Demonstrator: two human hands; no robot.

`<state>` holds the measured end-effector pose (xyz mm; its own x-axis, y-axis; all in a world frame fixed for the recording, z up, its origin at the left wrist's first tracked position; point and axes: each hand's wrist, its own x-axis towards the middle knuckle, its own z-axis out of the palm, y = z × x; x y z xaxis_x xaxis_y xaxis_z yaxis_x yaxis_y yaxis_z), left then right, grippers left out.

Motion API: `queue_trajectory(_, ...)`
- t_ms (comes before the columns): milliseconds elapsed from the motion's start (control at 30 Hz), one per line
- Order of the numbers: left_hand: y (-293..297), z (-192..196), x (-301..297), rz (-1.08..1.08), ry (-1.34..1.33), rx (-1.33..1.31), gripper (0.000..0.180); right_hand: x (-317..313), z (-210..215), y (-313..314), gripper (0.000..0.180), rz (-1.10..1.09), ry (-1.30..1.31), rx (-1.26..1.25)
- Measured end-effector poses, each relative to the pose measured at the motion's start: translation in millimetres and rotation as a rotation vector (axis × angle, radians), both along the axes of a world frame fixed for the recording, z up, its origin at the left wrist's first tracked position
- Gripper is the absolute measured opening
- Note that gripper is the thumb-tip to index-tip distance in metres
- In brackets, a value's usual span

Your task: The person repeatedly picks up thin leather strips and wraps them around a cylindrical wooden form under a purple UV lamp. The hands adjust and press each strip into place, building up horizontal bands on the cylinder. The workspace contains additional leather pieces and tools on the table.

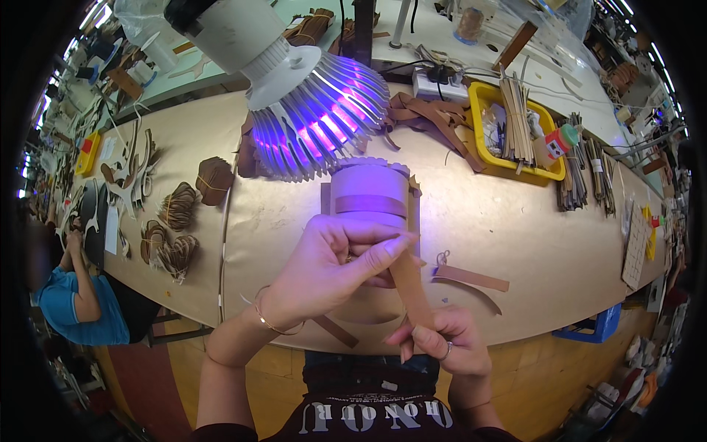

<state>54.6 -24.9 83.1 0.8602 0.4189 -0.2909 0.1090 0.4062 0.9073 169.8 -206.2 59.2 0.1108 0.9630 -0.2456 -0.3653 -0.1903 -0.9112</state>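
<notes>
A brown leather strip stretches between my two hands. My left hand pinches its upper end between thumb and fingers. The lower end is gripped by my right hand, thumb on top. Just beyond my hands stands a pale round form with a brown band across it, lit purple; my left hand partly hides its lower part. To the right of the held strip lies another brown strip on the table. A further strip rests near the table's front edge, below my left wrist.
A large finned lamp glowing purple hangs over the table. Behind it lies a heap of brown straps. A yellow basket holds sticks and a green-capped bottle. Leather bundles lie left, near a co-worker in a blue shirt.
</notes>
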Motion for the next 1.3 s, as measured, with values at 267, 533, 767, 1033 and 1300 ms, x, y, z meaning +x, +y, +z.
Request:
queue_trajectory(267,3,5,-5,0.034,-0.073,-0.039,0.026,-6,-8,-6,0.031,0.026,-0.074,0.044)
queue_trajectory(533,1,4,-2,-0.006,-0.062,-0.111,0.027,-10,-11,-15,0.04,0.043,-0.167,0.064)
queue_trajectory(767,1,0,13,-0.07,0.01,-0.095,0.031,-9,-3,-14,0.053,-0.048,0.016,-0.027)
queue_trajectory(1033,2,3,14,-0.024,0.015,-0.093,0.034,-7,-2,-12,0.065,-0.053,0.01,-0.039)
queue_trajectory(1300,4,2,11,-0.011,0.013,-0.083,0.034,1,-9,-16,0.056,0.026,0.265,0.008)
